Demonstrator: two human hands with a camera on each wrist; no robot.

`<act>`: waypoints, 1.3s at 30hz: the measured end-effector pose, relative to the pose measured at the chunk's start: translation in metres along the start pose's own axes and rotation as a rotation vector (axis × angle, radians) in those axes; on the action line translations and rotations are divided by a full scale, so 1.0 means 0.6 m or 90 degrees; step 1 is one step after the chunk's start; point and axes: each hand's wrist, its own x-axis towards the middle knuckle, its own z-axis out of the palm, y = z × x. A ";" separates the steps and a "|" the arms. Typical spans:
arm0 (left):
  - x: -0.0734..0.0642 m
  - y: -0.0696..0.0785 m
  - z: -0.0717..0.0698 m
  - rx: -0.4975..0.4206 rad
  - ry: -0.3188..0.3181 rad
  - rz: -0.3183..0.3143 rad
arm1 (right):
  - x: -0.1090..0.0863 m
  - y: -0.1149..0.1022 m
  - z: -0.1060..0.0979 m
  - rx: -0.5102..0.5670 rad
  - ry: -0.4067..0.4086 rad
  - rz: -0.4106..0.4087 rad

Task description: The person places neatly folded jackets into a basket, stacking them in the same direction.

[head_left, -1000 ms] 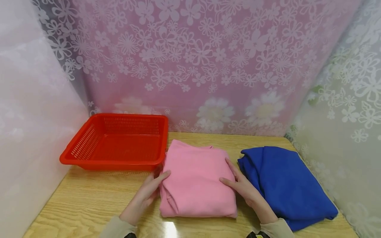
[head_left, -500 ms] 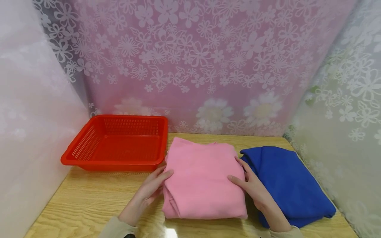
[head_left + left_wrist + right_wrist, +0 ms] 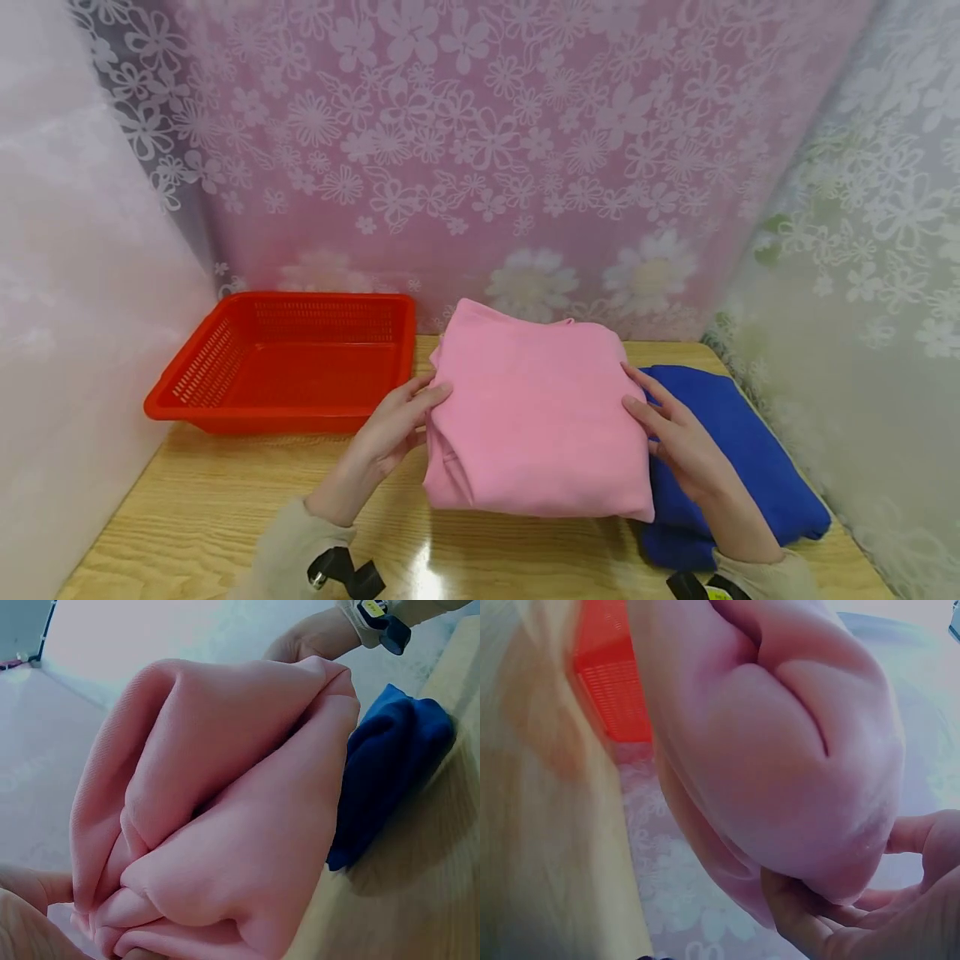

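Observation:
A thick, folded pink garment (image 3: 536, 417) is up off the table in the head view, its front edge sagging a little. My left hand (image 3: 397, 421) grips its left side, thumb on top and fingers under the edge. On the opposite side my right hand (image 3: 682, 442) holds it the same way. The left wrist view shows the layered folds of the pink garment (image 3: 247, 817) at its side. From the right wrist, the rounded fold of the pink garment (image 3: 780, 765) shows with the fingers of my right hand (image 3: 907, 900) tucked beneath it.
A red slotted plastic basket (image 3: 273, 421) stands at the back left of the wooden table (image 3: 247, 483), with nothing in it. A folded blue garment (image 3: 738, 450) lies at the right, partly behind my right hand. Flowered curtains (image 3: 525, 167) hang at the back and sides.
The pink garment has risen from the table and shifted away and to the right, with both hands gripping its sides. It now overlaps part of the blue garment in view.

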 end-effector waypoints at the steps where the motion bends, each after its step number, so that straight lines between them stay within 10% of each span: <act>1: 0.002 0.007 -0.001 -0.001 -0.001 -0.001 | 0.003 -0.004 -0.002 0.004 -0.005 -0.002; 17: 0.014 0.103 -0.097 0.049 0.028 0.038 | 0.062 -0.085 0.061 0.070 -0.079 -0.058; 27: 0.017 0.168 -0.229 0.134 0.094 0.051 | 0.139 -0.143 0.180 0.133 -0.087 -0.072; 39: 0.025 0.173 -0.402 0.144 0.108 -0.028 | 0.241 -0.137 0.349 0.237 -0.108 -0.044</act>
